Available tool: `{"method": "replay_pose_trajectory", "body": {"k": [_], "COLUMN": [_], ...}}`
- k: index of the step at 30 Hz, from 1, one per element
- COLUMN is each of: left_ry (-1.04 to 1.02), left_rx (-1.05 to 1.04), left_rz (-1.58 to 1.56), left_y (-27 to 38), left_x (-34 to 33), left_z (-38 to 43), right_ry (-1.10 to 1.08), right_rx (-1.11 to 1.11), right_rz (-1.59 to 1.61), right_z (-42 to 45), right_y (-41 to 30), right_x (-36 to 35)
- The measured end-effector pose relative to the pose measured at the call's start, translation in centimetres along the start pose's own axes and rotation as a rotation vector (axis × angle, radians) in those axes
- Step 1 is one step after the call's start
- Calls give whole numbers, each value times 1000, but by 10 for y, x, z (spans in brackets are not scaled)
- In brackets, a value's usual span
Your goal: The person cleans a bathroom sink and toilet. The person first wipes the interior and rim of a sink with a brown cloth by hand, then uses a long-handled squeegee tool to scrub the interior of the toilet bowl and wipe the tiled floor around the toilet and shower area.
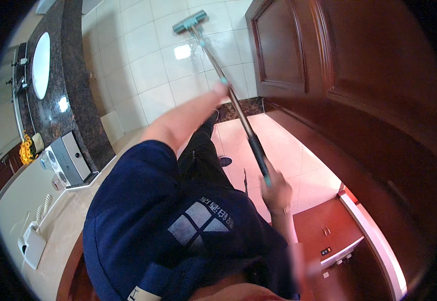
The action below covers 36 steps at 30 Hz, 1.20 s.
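Note:
Both my hands are on a mop with a metal pole [241,113] and a teal head [189,22]. My left hand [222,90], blurred, grips the pole partway along, beside a teal collar. My right hand [278,190] is closed around the top end, at the black and teal handle grip [258,150]. The pole slants away from me, and the mop head lies on white floor tiles [147,71] that look wet and shiny nearby. A dark stone threshold [241,109] crosses the floor below the middle of the pole.
A brown wooden door [290,45] stands close on the right. Along the left runs a dark stone counter [84,113] with a white basin [41,66], a boxed dispenser [71,158], glasses and yellow flowers [26,150]. A wall hair dryer [32,244] hangs lower left; a reddish cabinet [323,233] is lower right.

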<state>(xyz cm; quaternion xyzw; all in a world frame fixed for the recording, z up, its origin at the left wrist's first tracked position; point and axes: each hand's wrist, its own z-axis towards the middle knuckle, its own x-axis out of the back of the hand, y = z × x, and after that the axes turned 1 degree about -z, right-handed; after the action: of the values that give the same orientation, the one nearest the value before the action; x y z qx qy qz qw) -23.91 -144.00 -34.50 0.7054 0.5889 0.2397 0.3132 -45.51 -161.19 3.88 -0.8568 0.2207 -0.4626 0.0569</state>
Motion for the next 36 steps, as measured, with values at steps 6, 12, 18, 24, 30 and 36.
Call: {"method": "replay_pose_trajectory", "body": {"k": [6, 12, 18, 24, 30, 36], "left_ry": [188, -224, -571, -666, -533, -319], "left_rx": [244, 463, 708, 917, 843, 823], "left_rz": [-44, -185, -273, -212, -126, -601], "left_y": [63, 12, -96, -152, -166, -120], "left_x": [20, -73, -166, -175, -166, -108], "left_z": [25, -72, -207, -334, -349, -326], "right_ry": [-77, -118, -217, -205, 65, 542], "right_rx": [79, -71, -308, -482, -191, 173], "right_rz": [2, 15, 162, 589, 355, 198], "right_z": [49, -67, -242, -373, -381, -311], "right_y": [-36, 51, 108, 142, 138, 139], "right_x": [-13, -15, -42, -85, -88, -44]}}
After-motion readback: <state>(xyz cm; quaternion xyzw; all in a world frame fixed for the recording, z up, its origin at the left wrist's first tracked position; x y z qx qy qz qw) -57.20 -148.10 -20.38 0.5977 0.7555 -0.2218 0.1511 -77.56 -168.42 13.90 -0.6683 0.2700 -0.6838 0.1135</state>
